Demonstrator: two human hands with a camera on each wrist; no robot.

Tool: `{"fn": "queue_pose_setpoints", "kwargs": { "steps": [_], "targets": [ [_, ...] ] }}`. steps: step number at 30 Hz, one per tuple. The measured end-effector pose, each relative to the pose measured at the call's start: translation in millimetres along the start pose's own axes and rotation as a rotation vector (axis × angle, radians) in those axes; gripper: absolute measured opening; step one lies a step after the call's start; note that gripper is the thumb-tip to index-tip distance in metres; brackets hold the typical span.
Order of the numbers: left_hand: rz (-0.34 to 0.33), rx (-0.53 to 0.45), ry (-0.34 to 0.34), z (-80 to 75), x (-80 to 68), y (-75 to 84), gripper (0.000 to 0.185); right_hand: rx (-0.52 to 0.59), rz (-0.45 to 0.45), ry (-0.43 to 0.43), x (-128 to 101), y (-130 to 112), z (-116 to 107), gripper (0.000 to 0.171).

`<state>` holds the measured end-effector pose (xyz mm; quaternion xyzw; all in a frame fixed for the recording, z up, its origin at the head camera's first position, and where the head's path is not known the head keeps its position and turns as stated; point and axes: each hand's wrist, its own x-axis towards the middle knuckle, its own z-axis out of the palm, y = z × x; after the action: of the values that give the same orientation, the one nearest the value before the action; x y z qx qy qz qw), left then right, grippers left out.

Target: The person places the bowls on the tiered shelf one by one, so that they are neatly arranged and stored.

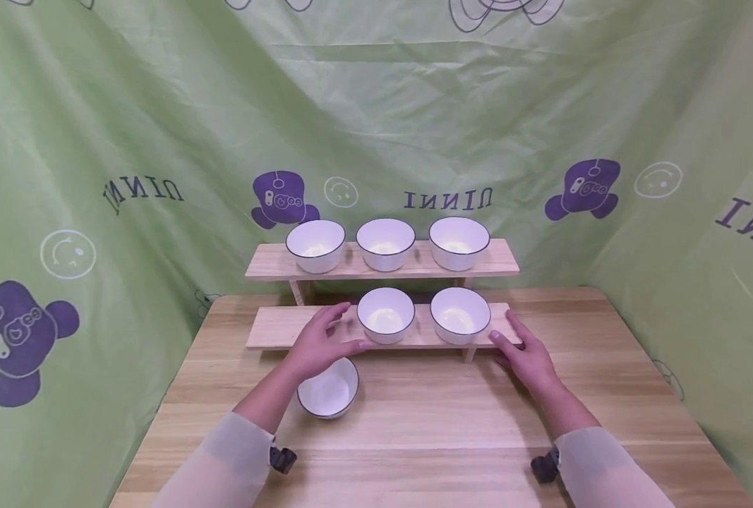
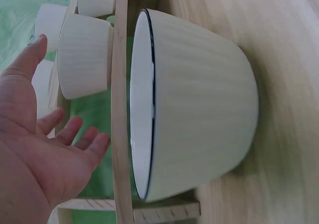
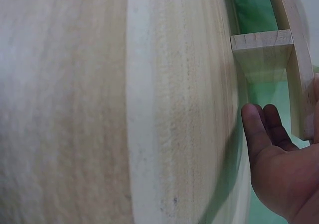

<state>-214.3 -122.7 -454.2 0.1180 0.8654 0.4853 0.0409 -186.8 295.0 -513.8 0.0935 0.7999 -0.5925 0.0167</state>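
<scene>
My left hand (image 1: 317, 346) reaches over the front of the lower wooden shelf (image 1: 274, 328), fingers spread and holding nothing. Its thumb and fingertips lie close to the left side of a white dark-rimmed bowl (image 1: 385, 317) on that shelf. Below the hand, a bowl (image 1: 328, 391) sits on the tabletop, partly covered by the hand in the head view and large in the left wrist view. My right hand (image 1: 528, 360) is at the shelf's right end, near another bowl (image 1: 460, 317). In the right wrist view, loosely bent fingers (image 3: 256, 129) extend beneath the board's end.
Three matching bowls stand in a row on the upper shelf (image 1: 271, 261), the middle one (image 1: 385, 247) between two others. A wooden support (image 3: 264, 50) holds up the lower board. Green printed cloth (image 1: 376, 141) hangs behind and beside the wooden table (image 1: 414, 437).
</scene>
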Motion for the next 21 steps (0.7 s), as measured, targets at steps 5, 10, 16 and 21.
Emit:
{"fn": "queue_pose_setpoints", "kwargs": {
  "steps": [5, 10, 16, 21],
  "targets": [
    [0.03, -0.021, -0.02, -7.4, -8.4, -9.6, 0.086, 0.005, 0.012, -0.003, 0.8, -0.2, 0.5, 0.085],
    [0.04, 0.004, -0.019, -16.9, -21.7, -19.4, 0.087, 0.0, 0.015, -0.004, 0.7, -0.7, 2.1, 0.084],
    [0.036, -0.044, -0.031, -26.9, -36.2, -26.5, 0.087, -0.018, 0.004, -0.01, 0.1, -1.2, 2.7, 0.084],
    [0.035, -0.059, -0.044, -32.0, -47.9, -30.2, 0.089, -0.008, 0.004, -0.012, -0.3, -1.2, 1.3, 0.083]
  ]
}}
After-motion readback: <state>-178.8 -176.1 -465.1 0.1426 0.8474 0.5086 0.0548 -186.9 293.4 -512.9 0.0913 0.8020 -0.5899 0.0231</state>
